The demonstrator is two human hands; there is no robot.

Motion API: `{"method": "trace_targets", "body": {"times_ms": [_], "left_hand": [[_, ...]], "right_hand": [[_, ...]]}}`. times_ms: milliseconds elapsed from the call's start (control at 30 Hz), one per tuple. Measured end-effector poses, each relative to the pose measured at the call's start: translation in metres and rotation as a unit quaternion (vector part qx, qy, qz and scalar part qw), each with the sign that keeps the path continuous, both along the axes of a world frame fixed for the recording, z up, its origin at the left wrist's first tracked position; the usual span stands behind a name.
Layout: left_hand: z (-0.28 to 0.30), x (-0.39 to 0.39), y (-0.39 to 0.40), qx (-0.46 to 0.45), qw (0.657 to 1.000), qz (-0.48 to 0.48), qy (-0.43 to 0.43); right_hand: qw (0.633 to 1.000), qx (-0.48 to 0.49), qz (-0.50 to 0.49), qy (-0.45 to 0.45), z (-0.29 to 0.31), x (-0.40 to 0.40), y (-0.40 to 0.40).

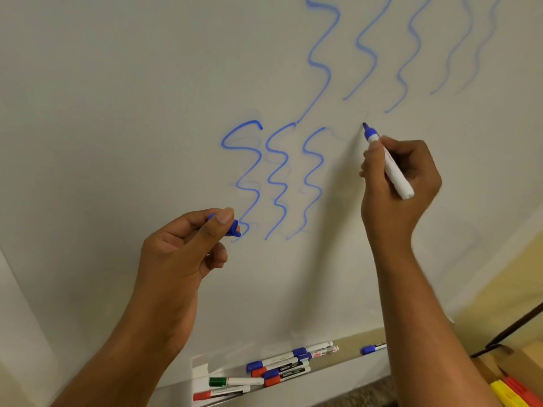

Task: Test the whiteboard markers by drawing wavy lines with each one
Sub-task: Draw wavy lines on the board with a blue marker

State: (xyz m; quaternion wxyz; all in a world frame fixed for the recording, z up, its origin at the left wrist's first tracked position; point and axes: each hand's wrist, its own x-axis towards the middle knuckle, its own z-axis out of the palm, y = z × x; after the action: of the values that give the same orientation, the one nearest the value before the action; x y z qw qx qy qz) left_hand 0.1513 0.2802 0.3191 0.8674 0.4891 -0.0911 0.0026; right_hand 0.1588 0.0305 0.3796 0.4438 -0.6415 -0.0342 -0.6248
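My right hand (402, 183) grips an uncapped blue whiteboard marker (388, 163), white-bodied, its tip touching the whiteboard (117, 113) at the right of three blue wavy lines (273, 180). More blue wavy lines (364, 51) run across the board's upper right, the rightmost ones faint. My left hand (182, 248) pinches the marker's blue cap (233, 226) between thumb and fingers, lower left, in front of the bottom of the leftmost wavy line.
Several capped markers (279, 367), blue, red and green, lie in the tray (346, 362) along the board's bottom edge; a lone blue one (370, 348) lies further right. A cardboard box (511, 380) with yellow and red items sits at the bottom right.
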Motion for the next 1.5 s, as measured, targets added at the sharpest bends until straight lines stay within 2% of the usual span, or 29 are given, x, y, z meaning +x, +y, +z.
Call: {"method": "trace_targets", "body": {"times_ms": [200, 333, 467, 600, 700, 833, 900, 967, 1133, 1267, 1500], "left_hand": [[-0.001, 0.0, 0.005, -0.006, 1.0, 0.01, -0.004], [-0.004, 0.002, 0.006, -0.002, 1.0, 0.016, 0.003], [-0.004, 0.001, 0.001, 0.002, 1.0, 0.008, 0.001], [-0.004, 0.0, -0.004, 0.008, 1.0, 0.001, 0.004], [-0.004, -0.002, -0.006, 0.007, 1.0, -0.001, 0.004], [-0.006, -0.003, -0.008, 0.006, 1.0, -0.003, 0.007], [-0.006, -0.003, -0.009, 0.008, 1.0, -0.003, 0.006], [-0.006, -0.004, -0.009, 0.008, 1.0, -0.002, 0.003], [-0.01, -0.004, -0.012, 0.004, 1.0, -0.009, -0.005], [-0.011, -0.005, -0.015, 0.008, 1.0, -0.008, -0.01], [-0.01, -0.005, -0.014, 0.0, 1.0, -0.004, -0.007]], "right_hand": [[0.998, -0.031, 0.027, 0.038, -0.012, 0.002, 0.003], [0.999, 0.026, -0.003, 0.026, -0.034, -0.003, -0.003], [0.995, -0.018, 0.011, 0.097, -0.057, -0.013, -0.004], [0.996, 0.012, -0.013, 0.093, -0.079, -0.019, -0.008], [0.992, -0.022, 0.001, 0.127, -0.097, -0.023, -0.009], [0.989, 0.0, -0.003, 0.146, -0.117, -0.026, -0.011], [0.984, -0.025, 0.021, 0.176, -0.122, -0.029, -0.011], [0.979, -0.052, 0.044, 0.193, -0.112, -0.031, -0.016], [0.998, 0.032, -0.007, 0.051, -0.037, -0.018, -0.041], [1.0, 0.025, 0.001, 0.014, 0.006, -0.006, -0.047], [0.999, 0.002, 0.011, 0.046, -0.018, -0.004, -0.05]]}}
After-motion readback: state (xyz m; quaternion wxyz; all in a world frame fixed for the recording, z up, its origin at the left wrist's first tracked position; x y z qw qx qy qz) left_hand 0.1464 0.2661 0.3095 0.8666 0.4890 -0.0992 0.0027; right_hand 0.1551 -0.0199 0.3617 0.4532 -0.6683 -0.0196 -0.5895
